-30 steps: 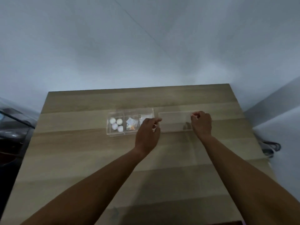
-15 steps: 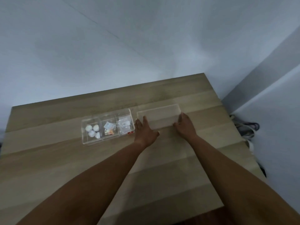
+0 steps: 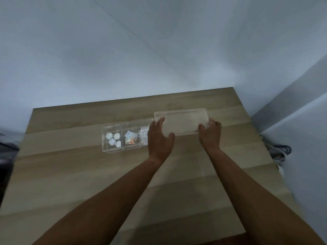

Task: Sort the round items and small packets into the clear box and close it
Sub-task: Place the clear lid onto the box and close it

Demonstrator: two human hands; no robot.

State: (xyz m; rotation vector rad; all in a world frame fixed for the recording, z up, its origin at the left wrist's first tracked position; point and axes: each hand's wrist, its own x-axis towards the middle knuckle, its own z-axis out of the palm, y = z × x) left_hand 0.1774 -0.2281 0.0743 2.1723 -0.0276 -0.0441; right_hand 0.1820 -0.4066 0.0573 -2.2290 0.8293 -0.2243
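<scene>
With the balls [image 3: 113,140] and packets [image 3: 131,139] already in the clear box [image 3: 113,150] at the middle of the tabletop [image 3: 74,174], the left hand [image 3: 160,138] and right hand [image 3: 210,135], fingers spread, grip the lid [image 3: 182,121] just right of it, which should be lifted flat and set down square on top.

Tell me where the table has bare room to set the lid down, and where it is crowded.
Free: the wide near strip of the table in front of the clear box, and the far strip behind the box and lid. Crowded: the middle band, where box, lid, left hand and right hand sit close together.
</scene>
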